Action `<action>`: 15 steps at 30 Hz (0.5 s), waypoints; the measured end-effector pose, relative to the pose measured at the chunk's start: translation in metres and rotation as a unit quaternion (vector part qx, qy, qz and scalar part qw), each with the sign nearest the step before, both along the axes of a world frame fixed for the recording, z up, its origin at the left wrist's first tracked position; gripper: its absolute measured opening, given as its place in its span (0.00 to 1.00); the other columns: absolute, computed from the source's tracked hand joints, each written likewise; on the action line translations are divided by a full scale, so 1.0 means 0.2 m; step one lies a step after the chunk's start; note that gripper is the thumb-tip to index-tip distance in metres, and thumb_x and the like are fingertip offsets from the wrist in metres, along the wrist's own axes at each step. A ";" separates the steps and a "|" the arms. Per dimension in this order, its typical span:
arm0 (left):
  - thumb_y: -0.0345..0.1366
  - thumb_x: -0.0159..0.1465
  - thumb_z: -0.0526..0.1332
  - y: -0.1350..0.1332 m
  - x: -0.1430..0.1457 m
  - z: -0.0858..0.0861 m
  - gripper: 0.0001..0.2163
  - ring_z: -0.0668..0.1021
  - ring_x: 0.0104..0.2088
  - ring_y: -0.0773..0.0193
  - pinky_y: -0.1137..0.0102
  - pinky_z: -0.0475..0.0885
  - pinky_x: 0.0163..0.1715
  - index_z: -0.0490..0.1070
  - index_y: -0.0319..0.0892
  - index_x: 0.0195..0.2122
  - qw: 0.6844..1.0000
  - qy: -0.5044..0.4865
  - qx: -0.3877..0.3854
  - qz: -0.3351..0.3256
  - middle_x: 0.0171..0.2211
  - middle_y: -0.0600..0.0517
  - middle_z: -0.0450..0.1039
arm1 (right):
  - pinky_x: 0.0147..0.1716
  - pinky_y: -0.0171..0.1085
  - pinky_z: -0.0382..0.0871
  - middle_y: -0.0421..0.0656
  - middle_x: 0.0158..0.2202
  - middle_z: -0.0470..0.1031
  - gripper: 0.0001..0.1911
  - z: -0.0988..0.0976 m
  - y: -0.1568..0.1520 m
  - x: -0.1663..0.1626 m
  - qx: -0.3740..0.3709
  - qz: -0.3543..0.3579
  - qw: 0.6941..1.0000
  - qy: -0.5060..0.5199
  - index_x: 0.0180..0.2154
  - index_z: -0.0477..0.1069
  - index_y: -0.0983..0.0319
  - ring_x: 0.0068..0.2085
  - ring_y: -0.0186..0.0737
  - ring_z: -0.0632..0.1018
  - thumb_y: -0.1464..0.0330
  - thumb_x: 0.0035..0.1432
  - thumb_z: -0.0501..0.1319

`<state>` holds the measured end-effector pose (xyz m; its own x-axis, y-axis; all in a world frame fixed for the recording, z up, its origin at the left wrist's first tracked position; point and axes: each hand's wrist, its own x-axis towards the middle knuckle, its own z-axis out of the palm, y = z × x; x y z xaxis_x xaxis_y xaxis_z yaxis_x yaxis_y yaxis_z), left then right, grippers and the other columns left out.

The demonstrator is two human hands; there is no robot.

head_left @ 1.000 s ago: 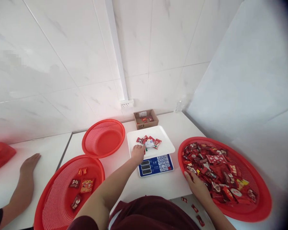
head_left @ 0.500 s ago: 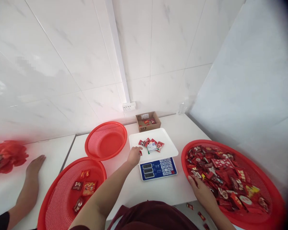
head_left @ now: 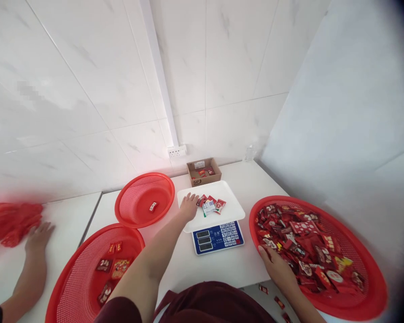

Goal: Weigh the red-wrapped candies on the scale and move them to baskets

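My left hand [head_left: 189,207] is over the left side of the white scale tray [head_left: 232,208], fingers stretched out and apart. Its fingertips are right beside a small pile of wrapped candies [head_left: 208,206]; I see nothing held in it. Below the tray is the scale's blue keypad panel [head_left: 218,237]. My right hand [head_left: 278,267] grips the near-left rim of a large red basket [head_left: 373,269] full of mostly red candy packets [head_left: 309,251]. Some of its fingers are hidden by the rim. One wrapped candy [head_left: 153,207] lies in the red basket [head_left: 128,211] at the back left.
Another red basket [head_left: 67,273] at front left holds several packets. A small cardboard box [head_left: 205,179] with candies stands by the wall under a socket [head_left: 177,151]. At far left are a co-worker's hand [head_left: 38,235] and red plastic bags [head_left: 15,220]. Candies lie on the floor.
A candy now lies in the back-left basket, which had none. My left hand's fingers have spread and sit slightly higher on the tray. The co-worker's red bags have shifted.
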<state>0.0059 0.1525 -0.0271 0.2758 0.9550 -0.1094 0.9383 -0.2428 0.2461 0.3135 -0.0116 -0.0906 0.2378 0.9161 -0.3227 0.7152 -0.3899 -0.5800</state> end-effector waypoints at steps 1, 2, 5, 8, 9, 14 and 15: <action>0.29 0.61 0.53 0.00 0.04 -0.02 0.23 0.55 0.63 0.57 0.60 0.50 0.60 0.58 0.46 0.58 1.000 0.003 -0.005 -0.005 0.59 0.48 0.61 | 0.49 0.43 0.64 0.54 0.50 0.73 0.30 0.00 0.00 0.00 -0.001 -0.001 1.000 -0.001 0.47 0.68 0.63 0.50 0.50 0.74 0.52 0.55 0.41; 0.27 0.61 0.53 0.00 0.07 -0.04 0.23 0.57 0.62 0.57 0.60 0.50 0.60 0.59 0.46 0.58 1.000 0.006 -0.008 -0.007 0.58 0.47 0.63 | 0.48 0.43 0.65 0.54 0.50 0.73 0.30 0.00 0.00 0.00 0.001 -0.002 1.000 -0.001 0.46 0.68 0.63 0.50 0.50 0.74 0.52 0.56 0.41; 0.27 0.62 0.52 -0.01 0.08 -0.04 0.18 0.67 0.55 0.58 0.62 0.56 0.56 0.63 0.45 0.53 1.000 0.017 -0.008 0.010 0.49 0.46 0.69 | 0.49 0.41 0.64 0.53 0.49 0.74 0.28 0.00 -0.01 0.00 0.013 -0.008 1.000 0.003 0.45 0.69 0.62 0.50 0.48 0.74 0.53 0.56 0.43; 0.31 0.64 0.49 -0.02 -0.02 0.02 0.14 0.73 0.45 0.58 0.64 0.64 0.47 0.64 0.44 0.50 0.997 0.029 0.008 0.067 0.44 0.45 0.70 | 0.49 0.40 0.64 0.53 0.49 0.74 0.27 0.02 0.00 -0.01 0.008 -0.017 1.000 0.006 0.44 0.70 0.62 0.51 0.47 0.74 0.53 0.56 0.44; 0.31 0.64 0.48 -0.03 -0.07 0.05 0.14 0.73 0.44 0.57 0.63 0.65 0.46 0.63 0.44 0.51 0.995 0.034 0.019 0.093 0.45 0.44 0.69 | 0.50 0.40 0.64 0.53 0.49 0.74 0.27 0.03 0.00 -0.01 0.003 -0.018 1.000 0.006 0.45 0.69 0.62 0.51 0.47 0.74 0.53 0.56 0.44; 0.29 0.63 0.47 -0.04 -0.32 0.15 0.18 0.66 0.54 0.51 0.55 0.57 0.53 0.60 0.43 0.54 0.963 0.060 0.108 0.239 0.52 0.40 0.64 | 0.50 0.41 0.64 0.53 0.50 0.73 0.28 0.02 0.00 -0.01 -0.001 -0.013 1.000 0.007 0.45 0.69 0.62 0.51 0.48 0.73 0.53 0.56 0.43; 0.29 0.63 0.48 -0.04 -0.33 0.15 0.18 0.65 0.55 0.51 0.55 0.56 0.55 0.61 0.44 0.54 0.962 0.056 0.121 0.238 0.54 0.42 0.63 | 0.50 0.41 0.64 0.53 0.50 0.73 0.28 0.02 0.00 0.00 0.003 -0.013 1.000 0.008 0.45 0.69 0.62 0.51 0.48 0.73 0.53 0.56 0.43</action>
<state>-0.0603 0.1444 0.0025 -0.1996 0.9715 0.1281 0.9747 0.1834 0.1277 0.3126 -0.0120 -0.0870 0.2557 0.9117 -0.3215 0.6963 -0.4044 -0.5930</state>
